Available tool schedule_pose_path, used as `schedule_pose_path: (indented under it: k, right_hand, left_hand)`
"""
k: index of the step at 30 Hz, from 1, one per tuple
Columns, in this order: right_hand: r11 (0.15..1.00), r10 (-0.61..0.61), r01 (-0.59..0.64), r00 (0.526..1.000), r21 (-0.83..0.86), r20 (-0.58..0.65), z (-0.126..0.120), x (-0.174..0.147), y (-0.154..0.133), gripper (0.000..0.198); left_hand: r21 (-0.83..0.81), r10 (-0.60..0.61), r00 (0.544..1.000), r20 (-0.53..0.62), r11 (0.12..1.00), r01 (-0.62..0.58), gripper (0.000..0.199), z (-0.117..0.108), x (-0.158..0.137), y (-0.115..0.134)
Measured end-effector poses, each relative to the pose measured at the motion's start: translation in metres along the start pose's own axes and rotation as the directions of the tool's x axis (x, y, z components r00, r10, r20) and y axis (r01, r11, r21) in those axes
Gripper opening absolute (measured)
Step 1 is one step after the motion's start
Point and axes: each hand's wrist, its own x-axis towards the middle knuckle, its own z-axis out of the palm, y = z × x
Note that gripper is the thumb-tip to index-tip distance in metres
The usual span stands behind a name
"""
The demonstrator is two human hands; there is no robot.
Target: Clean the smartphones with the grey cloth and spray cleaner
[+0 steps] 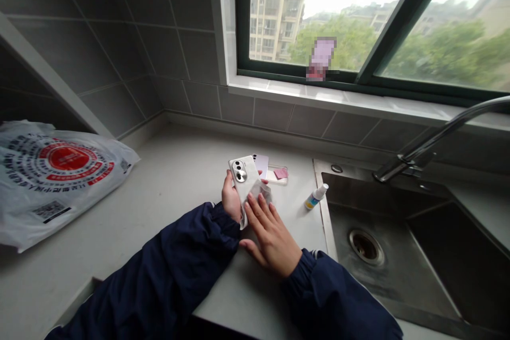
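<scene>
While the fingers of the left hand point(231, 197) grip the white phone point(249, 180), those of the right hand point(275, 236) lie outstretched on a grey cloth point(263, 192) over its back; wiping seems underway, what remains unclear, a clear case point(271, 174) lying apart beyond the fingers.
</scene>
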Motion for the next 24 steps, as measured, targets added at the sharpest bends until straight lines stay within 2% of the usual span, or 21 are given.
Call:
schedule_pose_path:
  k: [4, 7, 11, 19, 24]
  right_hand:
    - [1.0, -0.004, 0.004, 1.0, -0.024, 0.026, 0.0, 0.0, 0.001, 0.075]
    - [0.996, 0.066, -0.067, 0.998, -0.054, -0.024, 0.004, 0.001, 0.005, 0.076]
    - [0.991, 0.117, -0.123, 0.989, -0.06, -0.085, 0.007, 0.0, 0.008, 0.077]
    - [1.0, 0.003, -0.003, 1.0, -0.004, -0.019, 0.002, 0.0, -0.003, 0.072]
    - [0.999, 0.027, -0.027, 1.0, -0.045, -0.007, 0.005, -0.001, -0.002, 0.075]
  left_hand:
    - [0.036, -0.011, 1.0, 0.013, 0.999, 0.011, 0.084, -0.004, 0.002, -0.004]
    - [-0.005, -0.056, 0.998, 0.023, 0.998, 0.056, 0.081, -0.001, 0.0, -0.012]
    - [-0.061, -0.049, 0.997, 0.063, 0.997, 0.052, 0.076, 0.003, -0.002, -0.016]
    - [0.056, 0.045, 0.999, -0.007, 0.997, -0.044, 0.085, -0.004, 0.002, 0.002]
    - [0.079, -0.052, 0.999, 0.001, 0.996, 0.052, 0.082, 0.001, -0.004, -0.007]
